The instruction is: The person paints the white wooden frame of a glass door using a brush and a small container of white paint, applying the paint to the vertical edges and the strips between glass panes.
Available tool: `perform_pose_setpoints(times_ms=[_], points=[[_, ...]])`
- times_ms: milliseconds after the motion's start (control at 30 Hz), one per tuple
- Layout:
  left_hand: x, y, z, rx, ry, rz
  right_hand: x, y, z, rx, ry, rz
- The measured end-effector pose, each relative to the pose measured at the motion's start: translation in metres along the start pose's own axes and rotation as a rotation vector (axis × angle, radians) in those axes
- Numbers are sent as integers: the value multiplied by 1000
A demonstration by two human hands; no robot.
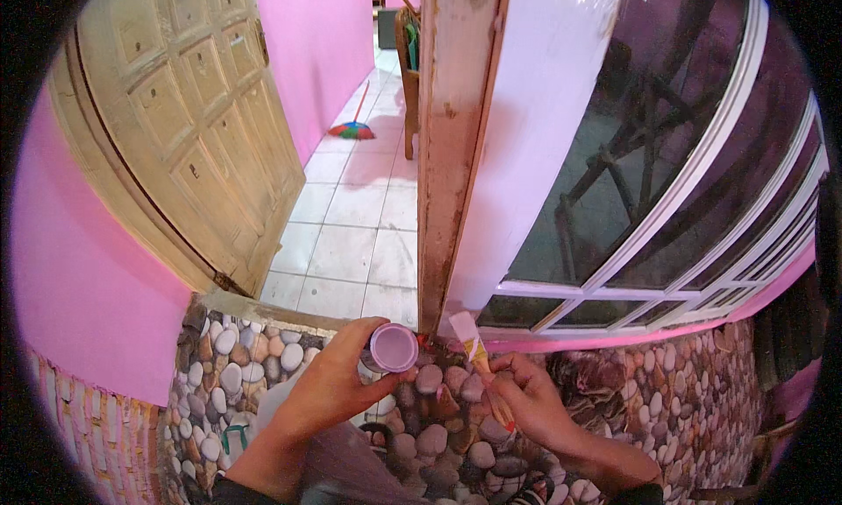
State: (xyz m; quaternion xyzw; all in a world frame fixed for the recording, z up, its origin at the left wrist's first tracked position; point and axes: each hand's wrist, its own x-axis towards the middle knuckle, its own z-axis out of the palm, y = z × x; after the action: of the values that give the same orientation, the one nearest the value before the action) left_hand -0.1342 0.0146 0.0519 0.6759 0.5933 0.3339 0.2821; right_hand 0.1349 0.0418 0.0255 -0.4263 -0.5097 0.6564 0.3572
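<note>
We see a small dark mark, a bit like a letter, on a panel of the brown door (145,106) on the left, but it is too small for us to be sure. If the paintbrush (477,353) has any writing, it is too tiny for us to read.

Our left hand (336,378) is near the middle, with its thumb and fingers clamped on the sides of a small round cup (393,347). Inside the cup we see something pale purple. Our right hand (535,400) is just to the right, with its fingers pinched together on the brush's wooden handle, which has a red end. The bristles are coated pale and point to the far side, by the foot of the white frame (548,75). We cannot tell if they touch it.

A worn brown post (456,128) stands between the doorway and the window (588,181), and it hides part of the room. Through the doorway we see white floor tiles (342,246), a pink wall (311,58) and, farther in, a broom (353,131) with a bright red, blue and green head. Under our hands is stony ground (684,408) with round pebbles. Something small and green (234,439) lies near, on the left.
</note>
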Motion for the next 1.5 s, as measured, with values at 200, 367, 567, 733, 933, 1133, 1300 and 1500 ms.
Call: perform_pose_setpoints(times_ms=[200,367,567,733,933,1133,1300,1500], points=[[-5,10,4,-39,10,68,4,-6,-13,-53,4,105],[-12,20,2,-36,13,31,-7,-62,8,0,44,-9],[-14,24,0,-70,-2,45,-6,-131,17,-5,18,-112],[-18,23,-9,-109,2,62,11,-185,16,-20,-14,-157],[-19,9,-12,-79,-1,99,-11,-217,44,7,126,-380],[-23,16,-19,-118,-10,-18,2,-179,23,-45,35,-173],[-12,7,-9,-97,-6,45,-33,-196,6,-65,10,-356],[-16,9,-7,-10,37,-64,-17,-123,-48,-245,-216,217]])
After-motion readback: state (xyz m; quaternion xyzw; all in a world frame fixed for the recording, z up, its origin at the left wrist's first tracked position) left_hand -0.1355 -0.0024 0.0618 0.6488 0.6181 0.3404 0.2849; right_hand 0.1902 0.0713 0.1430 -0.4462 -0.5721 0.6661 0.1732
